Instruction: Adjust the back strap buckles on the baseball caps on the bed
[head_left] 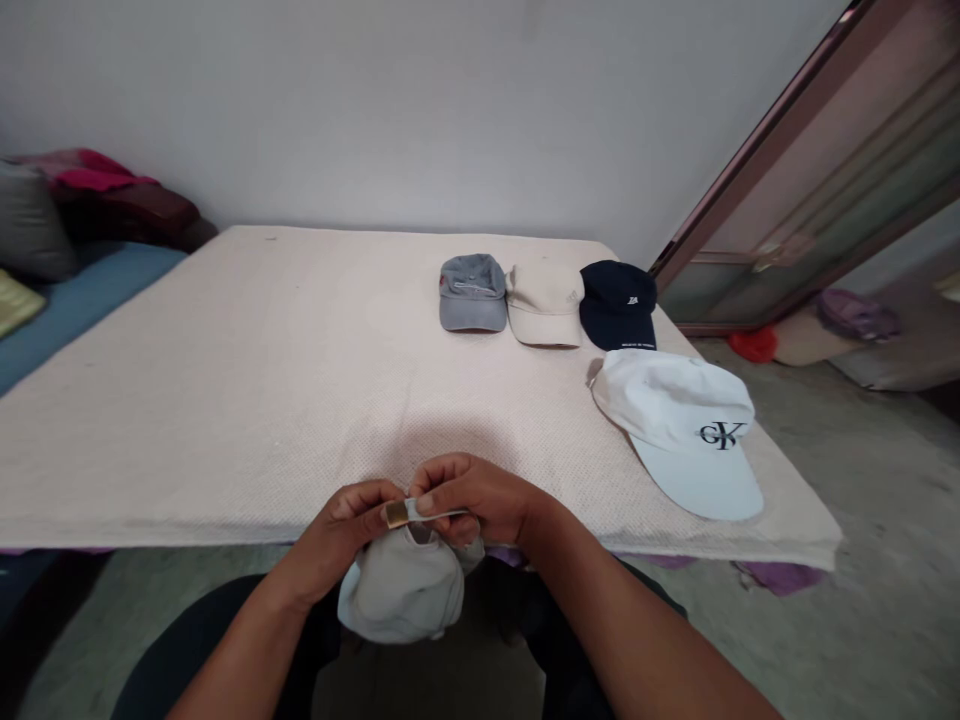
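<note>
A pale grey baseball cap (409,590) hangs between my hands at the near edge of the bed, its back strap uppermost. My left hand (349,525) pinches the strap beside its brass-coloured buckle (397,514). On the other side of the buckle, my right hand (469,495) grips the strap (442,515) between thumb and fingers. The right fingers partly hide the strap's end. To the right lies a white cap (675,420) with a black "CK" mark, its brim pointing toward me.
Along the far right of the cream-covered bed (262,400) sit a grey cap (472,293), a beige cap (545,305) and a navy cap (618,305). A wall stands behind. Cushions (34,220) lie at the left, and a framed glass door (810,180) leans at the right.
</note>
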